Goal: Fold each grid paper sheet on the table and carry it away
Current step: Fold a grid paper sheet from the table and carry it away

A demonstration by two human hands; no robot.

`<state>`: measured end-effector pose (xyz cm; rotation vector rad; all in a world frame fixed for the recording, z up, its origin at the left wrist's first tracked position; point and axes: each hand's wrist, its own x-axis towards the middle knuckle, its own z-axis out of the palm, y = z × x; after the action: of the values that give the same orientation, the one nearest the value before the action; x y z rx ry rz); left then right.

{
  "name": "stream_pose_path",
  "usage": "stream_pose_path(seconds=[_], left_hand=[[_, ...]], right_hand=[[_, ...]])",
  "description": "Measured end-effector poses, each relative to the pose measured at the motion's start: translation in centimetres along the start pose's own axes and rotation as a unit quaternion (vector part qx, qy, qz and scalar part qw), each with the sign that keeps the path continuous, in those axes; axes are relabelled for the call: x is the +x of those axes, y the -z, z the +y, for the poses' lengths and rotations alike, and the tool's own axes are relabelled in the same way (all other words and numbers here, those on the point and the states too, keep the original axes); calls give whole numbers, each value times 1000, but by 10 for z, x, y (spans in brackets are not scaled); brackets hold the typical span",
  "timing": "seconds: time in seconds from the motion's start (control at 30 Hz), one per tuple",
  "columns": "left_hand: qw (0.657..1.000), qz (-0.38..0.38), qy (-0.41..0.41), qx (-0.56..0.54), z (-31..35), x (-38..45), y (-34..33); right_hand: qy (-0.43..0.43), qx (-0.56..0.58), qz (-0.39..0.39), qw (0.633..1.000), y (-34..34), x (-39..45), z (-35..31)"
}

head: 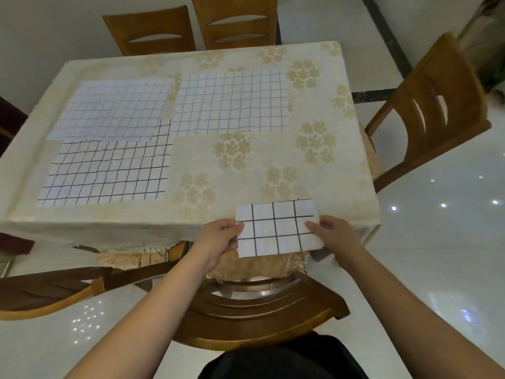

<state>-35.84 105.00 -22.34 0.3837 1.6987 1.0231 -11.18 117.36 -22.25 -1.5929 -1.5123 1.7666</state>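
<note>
A folded grid paper sheet (277, 228) with black lines hangs over the table's near edge. My left hand (218, 239) pinches its left side and my right hand (332, 236) pinches its right side. Three unfolded grid sheets lie flat on the table (246, 165): a black-lined sheet (109, 170) at the near left, a faint-lined sheet (114, 108) behind it, overlapping its top edge, and a blue-lined sheet (232, 101) at the far middle.
The table wears a cream floral cloth. Wooden chairs ring it: one (262, 305) right below my hands, two (191, 26) at the far side, one (431, 110) on the right, one (49, 294) at the near left. Glossy white floor lies around.
</note>
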Motion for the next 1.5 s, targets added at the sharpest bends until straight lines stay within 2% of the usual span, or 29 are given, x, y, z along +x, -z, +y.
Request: stream_pose_path(seconds=[0.33,0.57,0.77,0.97,1.13,1.5], left_hand=[[993,-100,-27,53,-17,-56,-20],[987,-130,-43,84,-6,-69,-75],[974,-174,-37,143,-6,-72,-152],[962,-207,-37,176,-2,-84,-268],[959,-221,-34,176,-1,-98,-354],[940,-259,-30,222,13,-87,-458]], right_hand=[[11,50,113,992,13,-98,36],[23,97,172,980,62,-142,60],[2,167,195,966,121,-166,97],[-20,224,250,942,210,-189,141],[-17,261,266,928,285,-213,167],[-27,278,296,914,373,-195,180]])
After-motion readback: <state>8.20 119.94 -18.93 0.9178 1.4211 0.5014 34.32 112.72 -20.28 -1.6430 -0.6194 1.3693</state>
